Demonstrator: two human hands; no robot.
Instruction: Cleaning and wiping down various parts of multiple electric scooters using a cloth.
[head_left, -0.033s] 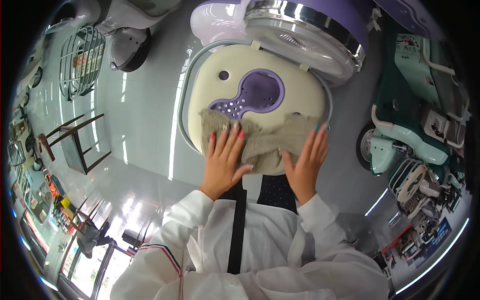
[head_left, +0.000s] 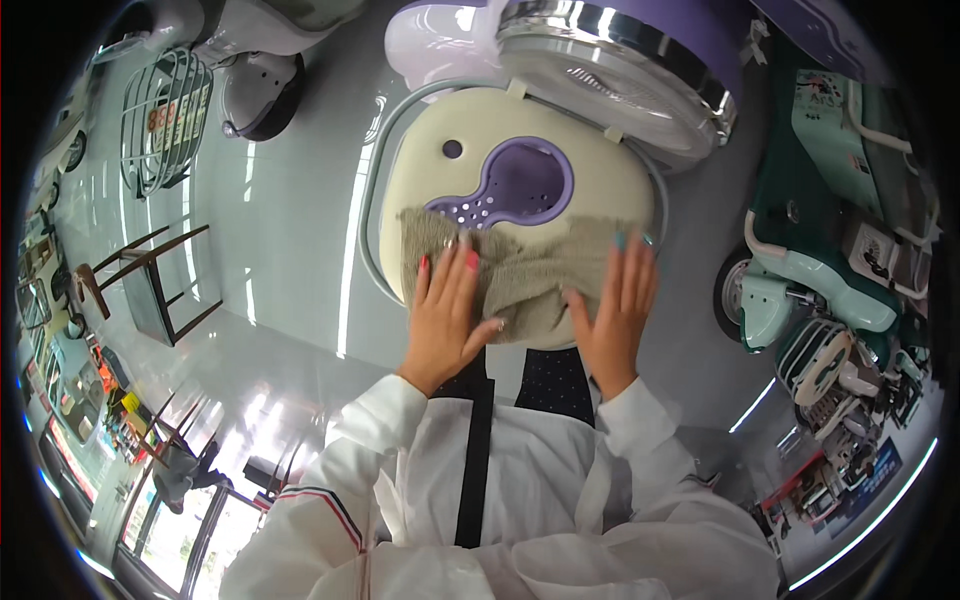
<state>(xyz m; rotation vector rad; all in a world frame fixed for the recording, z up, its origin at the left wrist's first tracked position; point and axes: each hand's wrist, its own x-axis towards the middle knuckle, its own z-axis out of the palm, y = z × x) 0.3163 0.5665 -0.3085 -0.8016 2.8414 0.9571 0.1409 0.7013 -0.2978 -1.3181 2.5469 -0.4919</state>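
A grey-brown cloth (head_left: 535, 290) lies wrinkled over the near part of a cream, rounded board (head_left: 420, 180) with a grey rail around it. Set into that board is a purple spoon-shaped recess (head_left: 525, 180), partly dotted with small holes; beside it is a round hole (head_left: 452, 149). My left hand (head_left: 437, 325) rests flat on the cloth's left part, fingers stretched out. On its right part lies my right hand (head_left: 615, 320), likewise flat, thumb pointing inward. Neither hand grips the cloth.
Beyond the board stands a purple and silver round appliance (head_left: 620, 80). Green scooters (head_left: 820, 280) line the right side. To the left are a wire basket (head_left: 165, 125), a helmet (head_left: 262, 95) and a dark wooden chair (head_left: 150, 290). A person (head_left: 180, 475) is far off at lower left.
The cloth's far edge lies a little flatter, and its folds between my hands have shifted. My right hand has moved slightly; my left hand is almost in the same place.
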